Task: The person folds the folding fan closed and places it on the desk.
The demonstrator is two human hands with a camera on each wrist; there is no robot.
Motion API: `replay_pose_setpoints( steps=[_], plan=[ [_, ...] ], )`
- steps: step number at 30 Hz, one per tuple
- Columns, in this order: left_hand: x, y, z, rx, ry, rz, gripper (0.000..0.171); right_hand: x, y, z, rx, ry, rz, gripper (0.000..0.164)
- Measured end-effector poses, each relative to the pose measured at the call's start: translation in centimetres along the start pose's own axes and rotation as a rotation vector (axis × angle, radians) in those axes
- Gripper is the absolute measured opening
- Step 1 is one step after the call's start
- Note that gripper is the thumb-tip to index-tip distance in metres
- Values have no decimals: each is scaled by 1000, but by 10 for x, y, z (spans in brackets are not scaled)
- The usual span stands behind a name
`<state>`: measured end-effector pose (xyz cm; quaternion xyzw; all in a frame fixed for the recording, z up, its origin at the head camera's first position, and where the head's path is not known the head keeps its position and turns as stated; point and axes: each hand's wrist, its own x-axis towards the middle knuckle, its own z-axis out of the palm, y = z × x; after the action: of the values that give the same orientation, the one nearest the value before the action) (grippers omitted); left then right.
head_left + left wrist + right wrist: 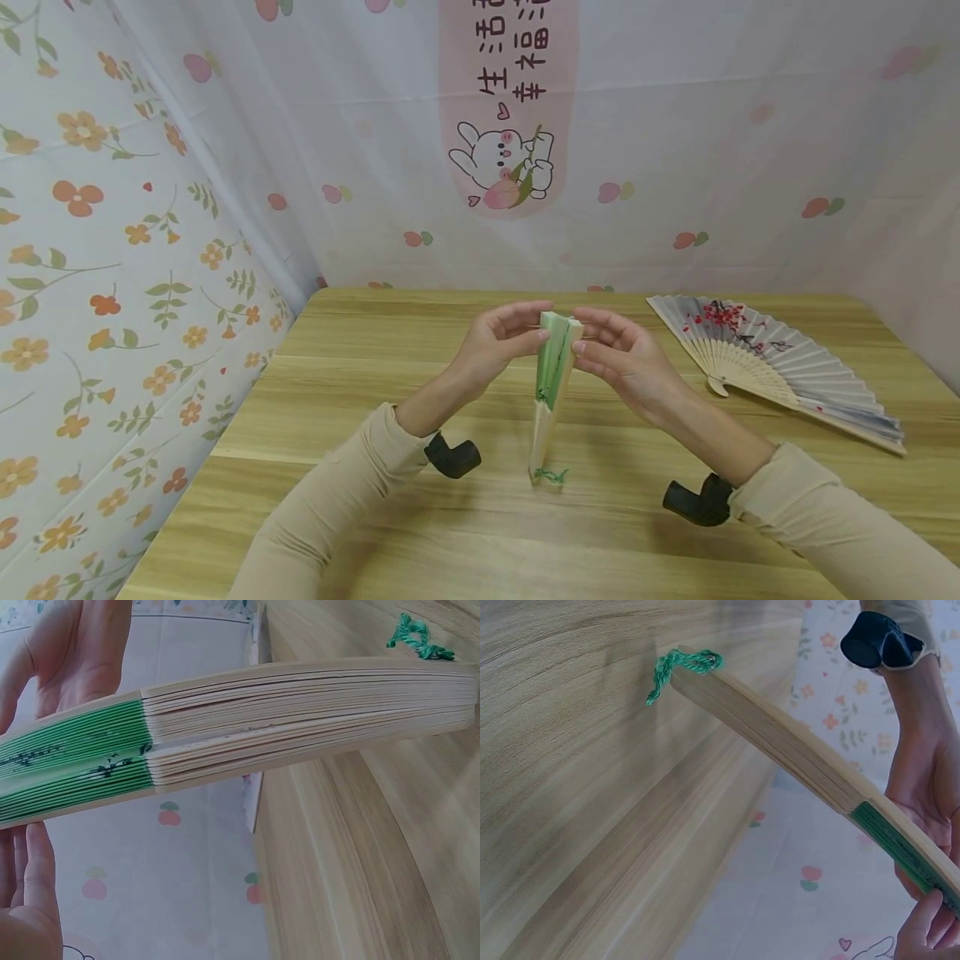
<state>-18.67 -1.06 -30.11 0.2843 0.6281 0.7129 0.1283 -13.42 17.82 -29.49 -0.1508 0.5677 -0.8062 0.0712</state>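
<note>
A folded green paper fan [552, 375] with pale wooden ribs stands almost upright, its pivot end with a green tassel [551, 476] down at the wooden table [420, 533]. My left hand [504, 337] pinches the top of the fan from the left and my right hand [609, 350] pinches it from the right. In the left wrist view the closed ribs [300, 712] and green pleats [71, 761] run across the frame. The right wrist view shows the fan [795, 746] slanting up from its tassel [676, 669] toward both hands.
A second fan [772, 358], spread open, grey with red blossoms, lies flat on the table at the right. Flower-print cloth walls close in the left side and the back, where a rabbit picture [504, 171] hangs.
</note>
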Motion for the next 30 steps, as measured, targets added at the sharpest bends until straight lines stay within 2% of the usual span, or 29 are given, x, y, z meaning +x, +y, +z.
replay_pose_setpoints(
  steps=[8, 17, 30],
  plan=[
    [0, 1, 1, -3, -3, 14, 36, 0, 1, 1, 38, 6, 21, 26],
    [0, 0, 1, -19, 3, 8, 33, 1, 4, 1, 36, -7, 1, 23],
    [-1, 1, 0, 14, 39, -9, 31, 2, 3, 1, 37, 57, 6, 19]
  ],
)
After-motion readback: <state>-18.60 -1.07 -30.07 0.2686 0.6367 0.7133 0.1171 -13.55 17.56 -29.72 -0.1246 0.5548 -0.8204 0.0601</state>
